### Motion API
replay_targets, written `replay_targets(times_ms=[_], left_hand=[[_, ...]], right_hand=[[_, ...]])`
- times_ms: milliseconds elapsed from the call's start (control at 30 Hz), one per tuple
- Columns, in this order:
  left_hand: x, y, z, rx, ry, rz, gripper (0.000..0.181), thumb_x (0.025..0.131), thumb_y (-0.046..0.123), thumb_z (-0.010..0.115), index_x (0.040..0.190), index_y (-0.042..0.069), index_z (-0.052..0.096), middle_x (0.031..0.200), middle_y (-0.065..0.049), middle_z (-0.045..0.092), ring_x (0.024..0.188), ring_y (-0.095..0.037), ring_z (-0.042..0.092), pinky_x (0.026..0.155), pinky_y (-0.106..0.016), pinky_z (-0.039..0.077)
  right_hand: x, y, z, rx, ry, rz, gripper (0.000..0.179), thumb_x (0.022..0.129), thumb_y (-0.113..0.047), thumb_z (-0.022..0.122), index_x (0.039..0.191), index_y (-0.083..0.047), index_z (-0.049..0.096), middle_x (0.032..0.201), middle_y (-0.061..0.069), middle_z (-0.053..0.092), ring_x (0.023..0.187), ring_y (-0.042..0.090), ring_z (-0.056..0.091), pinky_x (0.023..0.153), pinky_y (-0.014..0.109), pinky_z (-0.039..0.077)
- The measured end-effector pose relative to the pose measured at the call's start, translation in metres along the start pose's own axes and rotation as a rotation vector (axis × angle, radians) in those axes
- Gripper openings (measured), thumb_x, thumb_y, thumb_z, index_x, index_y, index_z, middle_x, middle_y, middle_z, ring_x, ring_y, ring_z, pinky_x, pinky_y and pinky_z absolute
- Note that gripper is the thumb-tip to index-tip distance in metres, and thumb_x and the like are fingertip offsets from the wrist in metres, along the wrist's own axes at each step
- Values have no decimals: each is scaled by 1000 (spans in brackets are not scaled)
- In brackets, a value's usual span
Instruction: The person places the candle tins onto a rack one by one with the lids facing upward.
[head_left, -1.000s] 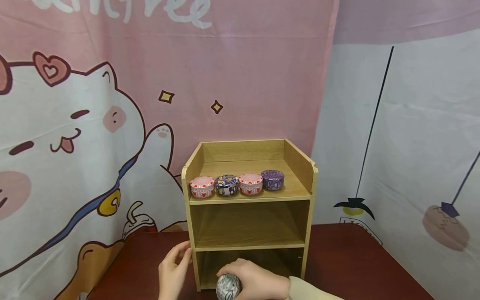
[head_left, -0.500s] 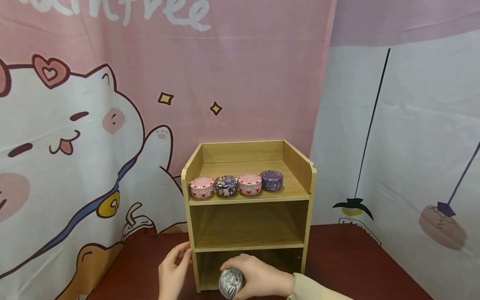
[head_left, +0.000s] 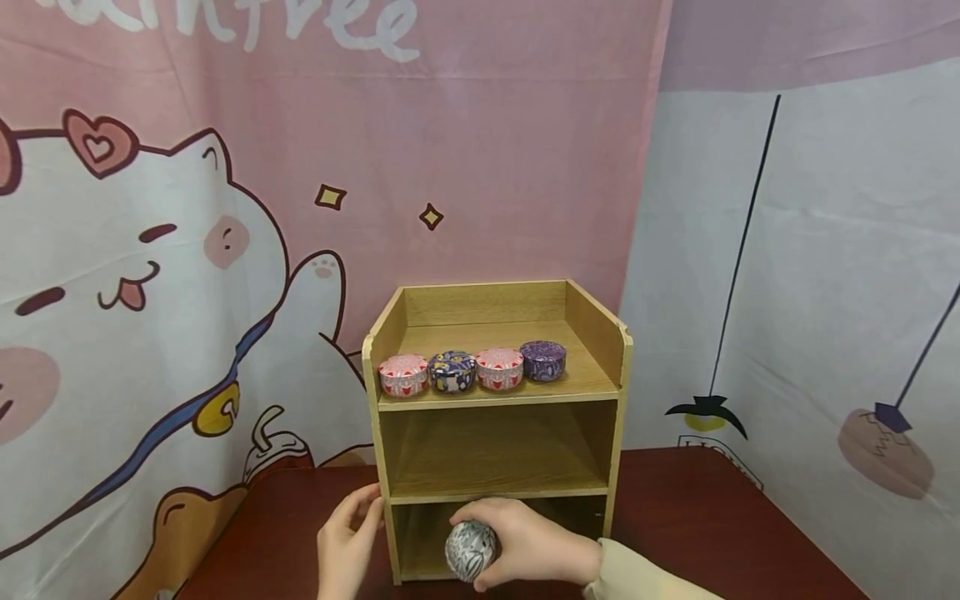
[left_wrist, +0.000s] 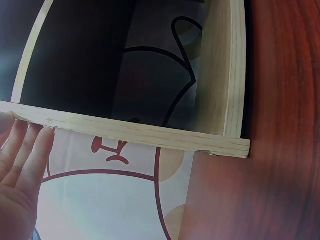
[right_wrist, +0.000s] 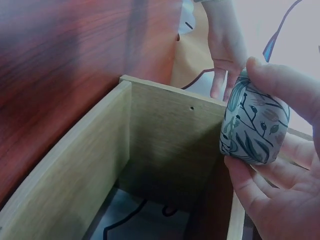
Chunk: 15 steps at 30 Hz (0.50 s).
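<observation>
My right hand [head_left: 528,542] grips a small round tin [head_left: 471,551] with a black-and-white leaf pattern in front of the shelf's lowest compartment. In the right wrist view, thumb and fingers span the tin [right_wrist: 257,122], which is tilted with its leafy side showing. A wooden shelf unit [head_left: 498,496] with three levels stands ahead. At its left side, my left hand [head_left: 348,537] rests its fingertips against the side panel. The left wrist view shows those fingers [left_wrist: 31,162] extended, tips right at the panel's edge [left_wrist: 125,131].
On the shelf's top level stands a row of several patterned tins [head_left: 500,369], pink, dark blue and purple. A dark red tabletop [head_left: 690,533] lies under the shelf. Behind hangs a printed curtain [head_left: 510,167] with a cartoon cat.
My right hand has moved the tin slightly up and to the right in front of the lowest compartment. The left hand stays at the side panel.
</observation>
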<state>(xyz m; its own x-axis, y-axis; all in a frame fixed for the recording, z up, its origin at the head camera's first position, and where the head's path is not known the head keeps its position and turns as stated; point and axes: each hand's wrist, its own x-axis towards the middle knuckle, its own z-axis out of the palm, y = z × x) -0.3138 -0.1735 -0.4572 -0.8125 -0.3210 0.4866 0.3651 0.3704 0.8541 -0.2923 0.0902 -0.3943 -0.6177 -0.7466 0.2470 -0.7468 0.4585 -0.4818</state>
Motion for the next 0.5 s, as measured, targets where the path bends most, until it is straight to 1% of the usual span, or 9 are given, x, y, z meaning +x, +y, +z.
replay_targets(times_ms=[133,233,333,500], left_hand=[[-1,1,-1,0,-2,0,17,89,3,70,105,7,73,91,-6,71,72,-12,66,60,-21,57],[-2,2,-1,-8,-5,17,16,89,5,70,105,6,73,92,-8,71,72,-12,66,59,-21,57],[-2,2,-2,-12,-6,23,17,89,6,70,106,6,73,92,-8,71,71,-15,67,59,-20,56],[-2,2,-2,-9,-8,28,17,89,6,70,106,6,73,92,-8,71,72,-20,68,59,-20,56]], right_hand=[[-1,-1,-3,20,29,14,63,73,-23,86,129,-21,56,124,-6,58,102,2,55,77,20,52],[-1,-3,-6,50,67,33,62,71,-18,85,126,-21,57,120,-6,59,98,2,55,75,19,52],[-1,-5,-8,74,106,44,62,68,-15,85,124,-20,57,116,-8,59,95,2,55,76,20,53],[0,-3,-11,98,136,56,62,66,-15,86,121,-19,56,110,-10,59,94,2,57,79,21,53]])
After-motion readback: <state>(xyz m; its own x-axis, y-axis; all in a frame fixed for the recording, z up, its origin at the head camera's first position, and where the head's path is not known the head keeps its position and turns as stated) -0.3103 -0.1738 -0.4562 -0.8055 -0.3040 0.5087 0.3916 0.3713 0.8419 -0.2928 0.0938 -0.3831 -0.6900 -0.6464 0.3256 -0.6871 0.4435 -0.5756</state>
